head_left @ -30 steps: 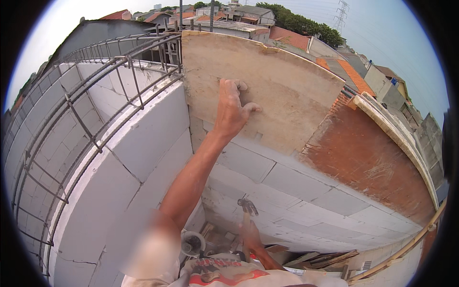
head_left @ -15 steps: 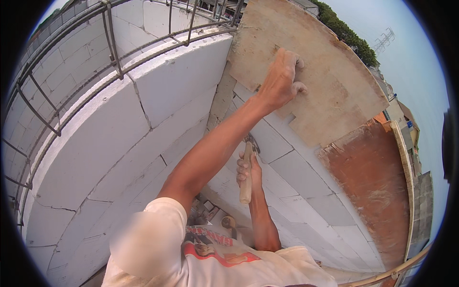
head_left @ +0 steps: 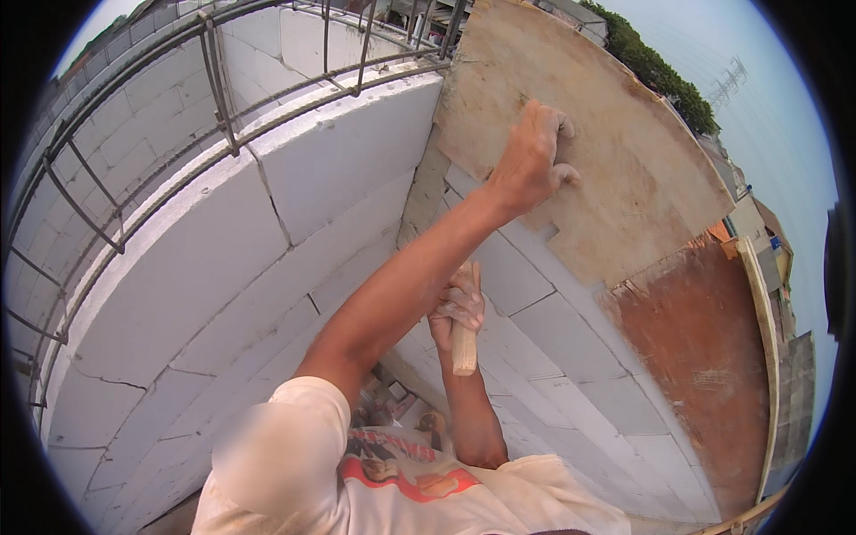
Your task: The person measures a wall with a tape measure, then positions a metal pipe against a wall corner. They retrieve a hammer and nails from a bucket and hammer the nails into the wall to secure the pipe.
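My left hand [head_left: 530,160] is raised at the tan plywood board [head_left: 624,169], its dusty fingers curled close to the board's face. The thumb and forefinger tips stand a little apart, and anything between the fingers is too small or hidden to make out. Lower down, beneath my left forearm, my right hand [head_left: 458,303] is wrapped round the wooden handle of a hammer [head_left: 465,349]. The handle's butt points down toward me. My hand and left forearm hide the hammer's head, which showed as dark metal a moment ago.
White block walls [head_left: 348,147] meet in a corner ahead of me. A steel rebar cage [head_left: 223,98] runs along the left wall's top. To the right is a reddish-brown panel [head_left: 695,357] with a wooden batten [head_left: 760,357] at its edge. Rubble [head_left: 392,397] lies far below.
My right hand has turned and shifted slightly left with the hammer, whose head has gone out of sight. My left hand keeps its pose at the board. The view has shifted a little.
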Demonstrator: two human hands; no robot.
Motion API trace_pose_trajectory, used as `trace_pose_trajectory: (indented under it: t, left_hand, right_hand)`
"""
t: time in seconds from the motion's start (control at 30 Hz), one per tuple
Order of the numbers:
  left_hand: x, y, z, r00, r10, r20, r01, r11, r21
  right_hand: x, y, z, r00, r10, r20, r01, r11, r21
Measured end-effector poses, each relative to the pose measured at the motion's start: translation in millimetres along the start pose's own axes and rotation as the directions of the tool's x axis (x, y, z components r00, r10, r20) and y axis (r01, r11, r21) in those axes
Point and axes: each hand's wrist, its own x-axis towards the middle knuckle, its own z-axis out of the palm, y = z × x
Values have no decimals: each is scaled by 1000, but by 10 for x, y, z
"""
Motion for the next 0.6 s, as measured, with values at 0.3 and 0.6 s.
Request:
trace_pose_trajectory:
  t: [0.3, 0.6]
  left_hand:
    - [11, 21, 7, 1000, -18, -1, 17, 999, -27]
    - [9, 3, 4, 1000, -4, 1, 4, 1000, -1]
  right_hand:
    - [170, 14, 290, 997, 74, 3, -72, 978, -197]
    - [291, 19, 79, 990, -73, -123, 86, 991, 99]
